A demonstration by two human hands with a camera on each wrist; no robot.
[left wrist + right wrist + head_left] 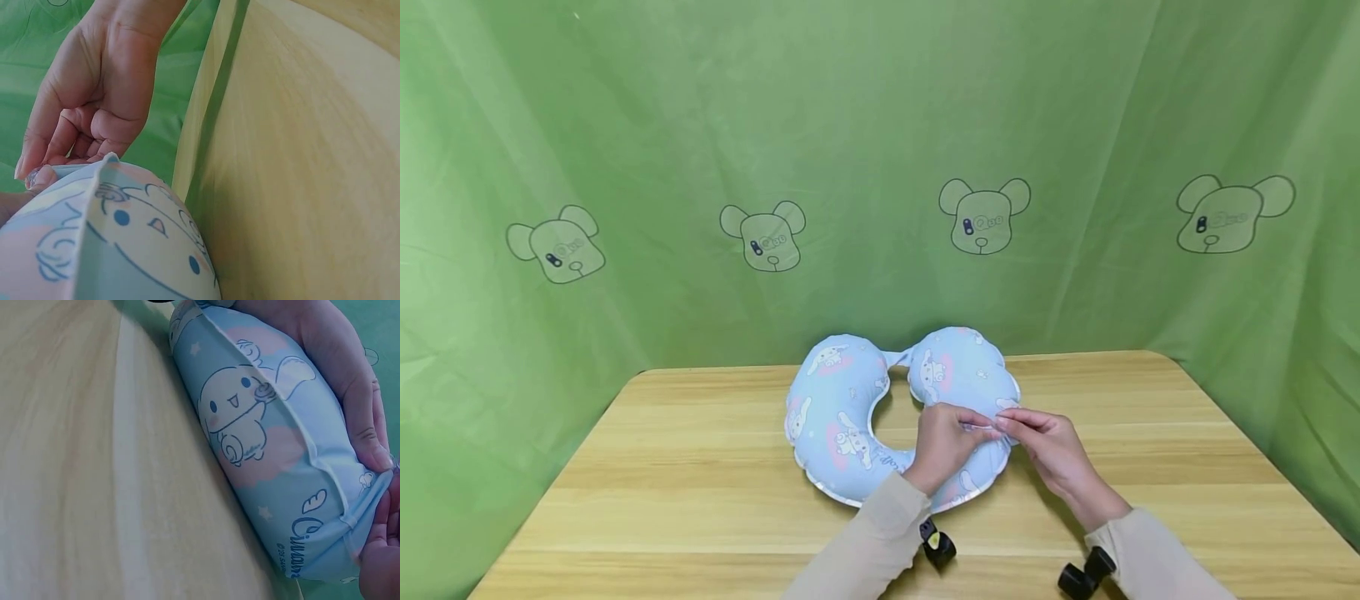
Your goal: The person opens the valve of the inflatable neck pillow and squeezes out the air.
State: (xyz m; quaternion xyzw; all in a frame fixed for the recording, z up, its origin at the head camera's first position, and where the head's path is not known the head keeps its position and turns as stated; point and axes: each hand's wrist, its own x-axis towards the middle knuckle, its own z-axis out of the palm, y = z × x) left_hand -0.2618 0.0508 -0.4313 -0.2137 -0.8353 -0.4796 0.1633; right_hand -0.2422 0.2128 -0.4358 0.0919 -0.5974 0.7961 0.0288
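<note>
A light-blue inflatable neck pillow (842, 417) with white cartoon characters lies on the table, its two ends pointing away from me. My left hand (943, 442) reaches across its right arm and pinches near the outer edge with thumb and index finger. From the right, my right hand (1060, 458) pinches at that same spot, fingertips touching or nearly touching the left ones. A small clear piece, like an air valve (31, 177), shows between the fingers in the left wrist view. The pillow's skin is drawn up toward the fingertips in the right wrist view. Fingers partly hide the valve.
The wooden table (685, 467) carries the pillow near its middle. Behind and at both sides hangs a green curtain (865, 125) printed with bear heads. Black wrist-camera mounts (938, 546) sit below the sleeves, close to the tabletop.
</note>
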